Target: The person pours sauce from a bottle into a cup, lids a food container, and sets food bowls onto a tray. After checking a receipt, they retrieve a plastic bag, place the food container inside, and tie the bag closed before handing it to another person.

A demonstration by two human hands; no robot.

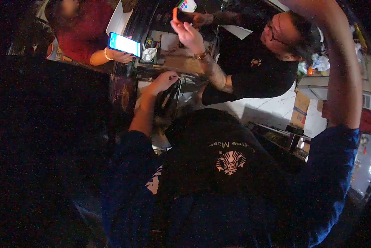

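Observation:
My left hand (165, 82) is over the counter's near edge, its fingers bent and close together. Whatever may be between them is hidden. Just below it are a dark slot and pale metal edges (185, 84), too dim to name. My right forearm (342, 78) is raised along the right side and leaves through the top of the picture, so my right hand is out of sight. A black apron (193, 157) with a round coffee-shop logo covers my front.
Across the counter (185, 64), a person in red (80, 35) holds out a lit phone (124, 44). Beside me, a co-worker in a black shirt (260, 70) raises a hand near an orange item (175, 14). A small container (149, 54) with white contents stands on the counter.

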